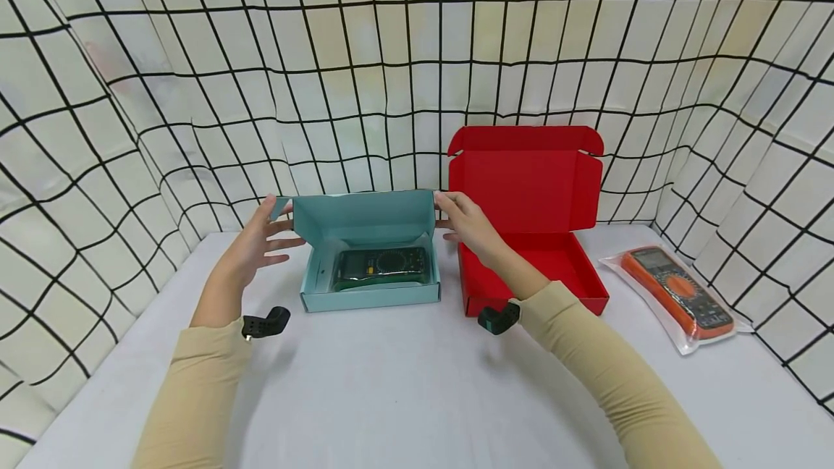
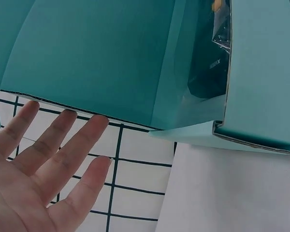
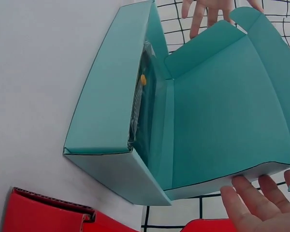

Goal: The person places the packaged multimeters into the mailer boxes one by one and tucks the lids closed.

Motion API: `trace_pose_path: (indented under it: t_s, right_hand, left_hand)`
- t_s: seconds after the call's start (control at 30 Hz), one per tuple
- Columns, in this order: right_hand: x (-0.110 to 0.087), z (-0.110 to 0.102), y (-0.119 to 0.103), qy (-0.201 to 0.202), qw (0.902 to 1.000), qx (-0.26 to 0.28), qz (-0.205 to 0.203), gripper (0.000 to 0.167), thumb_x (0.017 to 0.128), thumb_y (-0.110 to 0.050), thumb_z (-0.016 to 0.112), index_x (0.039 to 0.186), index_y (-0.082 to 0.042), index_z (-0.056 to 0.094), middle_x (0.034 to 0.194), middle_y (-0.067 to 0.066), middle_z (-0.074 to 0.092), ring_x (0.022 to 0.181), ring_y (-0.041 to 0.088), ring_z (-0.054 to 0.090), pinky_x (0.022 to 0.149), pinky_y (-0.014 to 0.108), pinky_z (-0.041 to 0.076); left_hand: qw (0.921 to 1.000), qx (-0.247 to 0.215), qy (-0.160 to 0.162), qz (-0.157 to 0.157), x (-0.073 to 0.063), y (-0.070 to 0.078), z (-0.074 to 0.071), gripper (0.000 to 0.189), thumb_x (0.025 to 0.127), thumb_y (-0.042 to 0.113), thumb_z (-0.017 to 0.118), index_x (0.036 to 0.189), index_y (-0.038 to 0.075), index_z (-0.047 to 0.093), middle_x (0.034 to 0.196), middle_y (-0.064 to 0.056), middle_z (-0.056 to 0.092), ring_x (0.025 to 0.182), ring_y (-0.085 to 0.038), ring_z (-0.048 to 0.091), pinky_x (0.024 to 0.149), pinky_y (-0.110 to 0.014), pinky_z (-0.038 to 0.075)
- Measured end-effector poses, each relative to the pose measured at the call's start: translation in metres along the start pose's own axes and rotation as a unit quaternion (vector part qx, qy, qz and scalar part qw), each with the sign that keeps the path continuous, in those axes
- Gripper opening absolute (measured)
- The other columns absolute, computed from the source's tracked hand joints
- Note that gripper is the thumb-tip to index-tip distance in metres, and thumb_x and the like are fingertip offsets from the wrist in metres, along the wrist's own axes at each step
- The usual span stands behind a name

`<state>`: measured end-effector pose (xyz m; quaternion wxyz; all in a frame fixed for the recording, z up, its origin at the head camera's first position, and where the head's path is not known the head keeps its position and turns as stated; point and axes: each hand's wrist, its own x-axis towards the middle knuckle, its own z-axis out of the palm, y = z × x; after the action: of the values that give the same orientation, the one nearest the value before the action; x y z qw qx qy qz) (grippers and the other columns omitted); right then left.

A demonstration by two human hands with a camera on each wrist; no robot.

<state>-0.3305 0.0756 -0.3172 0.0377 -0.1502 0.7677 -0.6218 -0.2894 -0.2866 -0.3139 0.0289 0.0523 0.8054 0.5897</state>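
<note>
A teal cardboard box (image 1: 371, 300) stands on the white table with its lid (image 1: 365, 217) raised at the back. Inside it lies a black multimeter (image 1: 392, 262), seemingly in clear plastic. My left hand (image 1: 253, 241) is at the lid's left side, fingers spread and extended; in the left wrist view its fingertips (image 2: 99, 123) meet or nearly meet the lid's edge. At the opposite side, my right hand (image 1: 470, 224) touches the lid's right edge with extended fingers (image 3: 253, 197). Neither hand is wrapped round the lid.
Just right of the teal box stands an open red box (image 1: 525, 187), its lid upright. Farther right lies an orange multimeter (image 1: 677, 292) in a clear bag. White walls with black netting (image 1: 384, 93) enclose the table (image 1: 391, 389) at the back and sides.
</note>
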Motion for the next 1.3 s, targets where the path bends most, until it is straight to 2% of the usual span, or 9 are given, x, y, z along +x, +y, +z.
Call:
trace_pose_path:
  t_s: [0.27,0.47,0.63,0.83,0.93,1.07,1.17,1.3]
  right_hand:
    - [0.002,0.003,-0.008,0.023,0.9996,0.008,0.017,0.057,0.106,-0.050,0.049,0.141,-0.005,0.047,0.142,0.016,0.055,0.124,0.043,0.060,0.099,0.050,0.053]
    - [0.002,0.004,-0.013,0.031,0.9987,0.007,0.041,0.053,0.104,-0.048,0.053,0.134,-0.005,0.049,0.138,0.015,0.056,0.123,0.042,0.061,0.099,0.050,0.053]
    - [0.001,0.002,-0.010,0.020,0.9983,0.018,0.052,0.049,0.103,-0.043,0.057,0.134,-0.006,0.049,0.140,0.014,0.055,0.125,0.040,0.060,0.102,0.050,0.050]
    - [-0.003,-0.001,-0.004,-0.002,0.9987,0.032,0.039,0.049,0.105,-0.035,0.057,0.142,-0.005,0.046,0.147,0.018,0.049,0.129,0.040,0.057,0.108,0.052,0.045]
    - [-0.004,-0.002,0.000,-0.012,0.9989,0.038,0.027,0.051,0.105,-0.032,0.057,0.146,-0.005,0.043,0.148,0.020,0.048,0.132,0.042,0.055,0.110,0.053,0.042]
    - [-0.006,-0.004,0.006,-0.030,0.9987,0.038,0.011,0.053,0.105,-0.027,0.058,0.150,-0.004,0.041,0.147,0.019,0.049,0.132,0.041,0.054,0.111,0.052,0.042]
    - [-0.007,-0.007,0.011,-0.041,0.9987,0.030,0.000,0.055,0.104,-0.024,0.061,0.151,-0.005,0.039,0.148,0.018,0.049,0.132,0.039,0.054,0.110,0.051,0.043]
    - [-0.009,-0.009,0.017,-0.047,0.9987,0.013,-0.013,0.061,0.100,-0.021,0.065,0.153,-0.006,0.038,0.153,0.017,0.043,0.134,0.037,0.050,0.110,0.051,0.043]
  left_hand:
    - [0.9999,-0.002,-0.009,-0.010,0.001,0.005,0.000,0.096,0.098,0.077,0.015,0.165,0.008,0.009,0.162,-0.031,0.024,0.142,-0.055,0.035,0.114,-0.073,0.020]
    - [0.9993,-0.015,-0.022,-0.025,0.001,0.009,0.000,0.098,0.098,0.077,0.020,0.165,0.006,0.006,0.163,-0.030,0.022,0.143,-0.055,0.032,0.116,-0.072,0.014]
    - [0.9990,-0.023,-0.027,-0.026,0.001,0.007,0.000,0.096,0.100,0.074,0.025,0.164,0.004,0.009,0.163,-0.030,0.021,0.143,-0.055,0.032,0.116,-0.069,0.018]
    - [0.9993,-0.020,-0.028,-0.017,-0.001,0.001,-0.002,0.088,0.102,0.069,0.032,0.163,0.008,0.015,0.164,-0.029,0.023,0.143,-0.053,0.034,0.116,-0.065,0.024]
    - [0.9993,-0.014,-0.035,-0.006,-0.002,-0.003,-0.004,0.083,0.103,0.064,0.034,0.163,0.008,0.018,0.163,-0.028,0.023,0.143,-0.052,0.035,0.115,-0.064,0.027]
    - [0.9990,-0.006,-0.043,0.015,-0.002,-0.009,-0.007,0.071,0.105,0.056,0.038,0.156,0.009,0.031,0.159,-0.027,0.032,0.141,-0.050,0.039,0.112,-0.063,0.032]
    - [0.9984,-0.006,-0.051,0.022,-0.002,-0.013,-0.010,0.062,0.106,0.049,0.042,0.154,0.009,0.035,0.152,-0.019,0.042,0.140,-0.046,0.042,0.111,-0.060,0.035]
    - [0.9974,-0.005,-0.065,0.032,-0.003,-0.018,-0.013,0.066,0.108,0.040,0.045,0.160,0.005,0.025,0.137,0.001,0.052,0.139,-0.043,0.045,0.112,-0.060,0.034]
